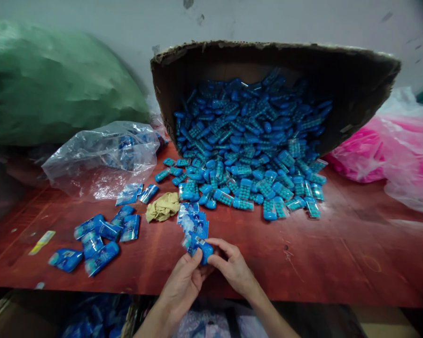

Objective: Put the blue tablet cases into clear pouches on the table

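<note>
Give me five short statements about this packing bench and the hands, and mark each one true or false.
1. Both hands hold one blue container together. True: the left hand and right hand pinch the blue container at the near edge of the red table.
2. The cardboard box stands upright and closed. False: the cardboard box lies tipped on its side, spilling a pile of blue containers.
3. A crumpled yellowish cloth lies on the table. True.
4. The pink bag is on the left. False: the pink bag is on the right; a green sack is on the left.
5. The clear plastic bag hangs from the wall. False: it lies on the table.
</note>
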Available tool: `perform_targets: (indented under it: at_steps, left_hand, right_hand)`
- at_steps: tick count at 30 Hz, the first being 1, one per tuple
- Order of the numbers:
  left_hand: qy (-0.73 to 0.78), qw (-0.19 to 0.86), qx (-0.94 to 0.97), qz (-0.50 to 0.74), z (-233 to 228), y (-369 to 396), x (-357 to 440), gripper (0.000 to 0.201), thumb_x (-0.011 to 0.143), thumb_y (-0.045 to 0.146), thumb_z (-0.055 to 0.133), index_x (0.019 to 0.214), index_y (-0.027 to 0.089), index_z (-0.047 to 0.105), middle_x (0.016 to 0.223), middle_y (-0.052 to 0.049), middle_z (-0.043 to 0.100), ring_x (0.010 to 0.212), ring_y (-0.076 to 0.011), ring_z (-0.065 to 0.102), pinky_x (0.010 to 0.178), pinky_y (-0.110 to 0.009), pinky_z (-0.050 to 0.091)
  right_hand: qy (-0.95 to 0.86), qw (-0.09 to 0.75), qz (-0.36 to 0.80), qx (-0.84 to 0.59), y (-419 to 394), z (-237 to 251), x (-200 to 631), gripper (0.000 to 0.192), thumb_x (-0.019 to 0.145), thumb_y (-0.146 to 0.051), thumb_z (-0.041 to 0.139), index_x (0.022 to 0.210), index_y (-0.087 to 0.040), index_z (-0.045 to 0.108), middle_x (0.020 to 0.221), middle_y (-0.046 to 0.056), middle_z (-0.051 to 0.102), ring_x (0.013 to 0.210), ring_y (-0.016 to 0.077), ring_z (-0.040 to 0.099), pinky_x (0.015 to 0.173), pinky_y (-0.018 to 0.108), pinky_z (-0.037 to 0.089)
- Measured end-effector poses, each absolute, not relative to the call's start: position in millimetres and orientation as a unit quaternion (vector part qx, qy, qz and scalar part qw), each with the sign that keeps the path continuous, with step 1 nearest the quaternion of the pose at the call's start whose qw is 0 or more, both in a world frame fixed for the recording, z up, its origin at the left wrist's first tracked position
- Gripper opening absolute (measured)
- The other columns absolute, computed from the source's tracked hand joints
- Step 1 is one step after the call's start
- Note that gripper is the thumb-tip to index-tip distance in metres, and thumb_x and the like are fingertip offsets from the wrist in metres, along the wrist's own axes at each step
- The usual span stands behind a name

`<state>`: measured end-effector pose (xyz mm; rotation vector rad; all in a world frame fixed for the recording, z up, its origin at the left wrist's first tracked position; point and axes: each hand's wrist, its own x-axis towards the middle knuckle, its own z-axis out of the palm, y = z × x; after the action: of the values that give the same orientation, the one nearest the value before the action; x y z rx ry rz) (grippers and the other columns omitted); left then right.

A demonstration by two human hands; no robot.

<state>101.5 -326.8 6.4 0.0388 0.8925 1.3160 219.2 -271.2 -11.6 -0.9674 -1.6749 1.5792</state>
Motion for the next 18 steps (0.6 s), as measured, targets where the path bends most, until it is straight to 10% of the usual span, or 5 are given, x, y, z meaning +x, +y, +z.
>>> perform_targets:
  at_steps: [18]
  left_hand:
    - [0.448, 0.449, -0.120, 0.764, 22, -333, 20, 0.043, 0.083, 0.043, 0.034, 0.085, 0.009, 0.061, 0.082, -0.013, 0.068, 0.090, -0.0238, 0.062, 0.074, -0.038, 0.052]
  right_hand:
    - [-0.799, 0.245, 0.393, -0.383, -260, -10, 215, 0.024, 0.084, -0.028, 0.048, 0.107, -0.023, 0.055, 0.078, 0.000, 0.052, 0.070, 0.0130, 0.052, 0.066, 0.023, 0.040]
